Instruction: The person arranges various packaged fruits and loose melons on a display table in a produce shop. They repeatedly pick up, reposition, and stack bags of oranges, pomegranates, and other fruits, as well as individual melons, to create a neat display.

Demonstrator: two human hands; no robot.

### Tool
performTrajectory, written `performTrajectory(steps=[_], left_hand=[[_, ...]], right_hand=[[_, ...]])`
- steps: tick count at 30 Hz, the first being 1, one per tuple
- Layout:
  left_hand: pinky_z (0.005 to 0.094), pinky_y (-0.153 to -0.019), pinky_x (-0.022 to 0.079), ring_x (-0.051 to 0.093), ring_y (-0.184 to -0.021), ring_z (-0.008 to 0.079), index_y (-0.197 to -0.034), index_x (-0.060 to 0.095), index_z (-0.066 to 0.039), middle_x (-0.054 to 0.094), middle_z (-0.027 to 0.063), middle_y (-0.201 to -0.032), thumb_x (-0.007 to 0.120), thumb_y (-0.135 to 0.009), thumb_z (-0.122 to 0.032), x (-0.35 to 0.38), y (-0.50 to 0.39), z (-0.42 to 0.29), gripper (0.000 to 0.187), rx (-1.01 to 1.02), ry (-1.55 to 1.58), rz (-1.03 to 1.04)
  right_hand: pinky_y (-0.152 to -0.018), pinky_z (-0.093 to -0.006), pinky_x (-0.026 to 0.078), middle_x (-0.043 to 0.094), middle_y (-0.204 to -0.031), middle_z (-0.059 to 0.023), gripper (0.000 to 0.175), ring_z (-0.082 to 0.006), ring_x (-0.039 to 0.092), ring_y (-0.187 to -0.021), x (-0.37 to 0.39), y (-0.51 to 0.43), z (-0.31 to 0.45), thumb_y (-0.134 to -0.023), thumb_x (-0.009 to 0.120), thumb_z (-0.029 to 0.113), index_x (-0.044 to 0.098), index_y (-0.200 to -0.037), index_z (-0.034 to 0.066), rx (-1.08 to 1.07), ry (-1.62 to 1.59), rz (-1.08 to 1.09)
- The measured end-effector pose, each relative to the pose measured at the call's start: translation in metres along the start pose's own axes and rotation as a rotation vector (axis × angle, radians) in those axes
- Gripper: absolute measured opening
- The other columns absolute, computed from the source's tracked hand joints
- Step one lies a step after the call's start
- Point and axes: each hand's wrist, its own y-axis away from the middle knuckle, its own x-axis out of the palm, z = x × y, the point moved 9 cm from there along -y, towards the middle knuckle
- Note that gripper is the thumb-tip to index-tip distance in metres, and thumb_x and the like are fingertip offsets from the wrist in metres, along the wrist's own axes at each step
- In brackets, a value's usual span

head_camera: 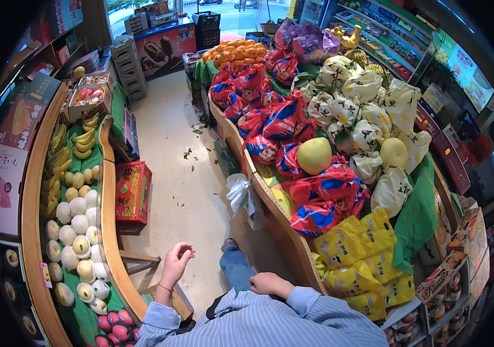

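My left hand [176,264] is raised over the aisle floor, its fingers loosely curled with nothing seen in them. Close to my waist, my right hand [268,284] is curled above my thigh beside the wooden edge of the right stand; its palm side is hidden. Yellow plastic bags [351,277] lie nearest to it. Beyond them are red and blue bags of fruit [316,219], a bare pomelo [314,156] and white bagged fruit [366,134]. On the left stand lie pears in foam nets [80,223], bananas [84,141] and pink-red fruit [121,332].
A red plastic crate [132,191] stands by the left stand. A white plastic bag [240,193] hangs on the right stand's edge. Leaves [188,152] lie scattered on the aisle floor. Stacked crates [127,67], oranges [238,52] and a refrigerated shelf [386,39] stand farther off.
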Motion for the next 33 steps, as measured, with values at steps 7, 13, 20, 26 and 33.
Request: performTrajectory(steps=[7,13,20,26,33], left_hand=[[0.0314,-0.068,0.053,0.065,-0.075,0.0179,-0.096,0.061,0.001,0.066,0.0108,-0.084,0.058,-0.086,-0.025,-0.139,0.047,0.240,0.028,-1.061,-0.558,0.061],[0.0323,-0.062,0.052,0.064,-0.069,0.0199,-0.093,0.061,-0.002,0.066,0.0103,-0.081,0.056,-0.085,-0.027,-0.188,0.040,0.271,0.027,-1.428,-0.297,-0.058],[0.0334,-0.055,0.051,0.063,-0.063,0.0223,-0.090,0.060,-0.005,0.065,0.0097,-0.078,0.054,-0.085,-0.029,-0.228,-0.147,0.271,0.026,-1.386,-0.266,0.081],[0.0324,-0.047,0.050,0.059,-0.052,0.0225,-0.084,0.058,-0.007,0.062,0.0079,-0.069,0.051,-0.084,-0.029,-0.348,-0.492,0.220,0.024,-1.066,-0.113,-0.141],[0.0275,-0.068,0.051,0.062,-0.080,0.0161,-0.113,0.052,-0.006,0.063,0.0077,-0.094,0.051,-0.091,-0.019,-0.249,-0.924,-0.028,0.026,-0.167,0.120,0.010]], right_hand=[[-0.067,-0.0463,0.051,0.065,-0.081,-0.0181,0.025,-0.0358,0.064,-0.077,-0.193,-0.157,0.029,-0.076,0.061,0.024,0.063,-0.088,0.0021,-0.153,0.243,-0.184],[-0.064,-0.0452,0.051,0.064,-0.078,-0.0163,0.023,-0.0351,0.064,-0.076,-0.362,-0.253,0.100,-0.076,0.064,0.021,0.060,-0.088,0.0015,-0.423,0.206,-0.366],[-0.066,-0.0463,0.051,0.065,-0.082,-0.0165,0.027,-0.0363,0.063,-0.079,-0.421,-0.349,0.063,-0.078,0.064,0.024,0.060,-0.093,0.0016,-0.171,0.118,-0.248],[-0.073,-0.0474,0.050,0.065,-0.090,-0.0205,0.030,-0.0381,0.062,-0.086,-0.475,-0.345,-0.023,-0.078,0.058,0.026,0.062,-0.097,0.0024,0.187,-0.286,-0.490],[-0.073,-0.0452,0.049,0.065,-0.089,-0.0192,0.031,-0.0370,0.061,-0.085,-0.524,-0.340,-0.092,-0.080,0.060,0.029,0.061,-0.098,0.0029,0.347,-0.462,-0.716]])
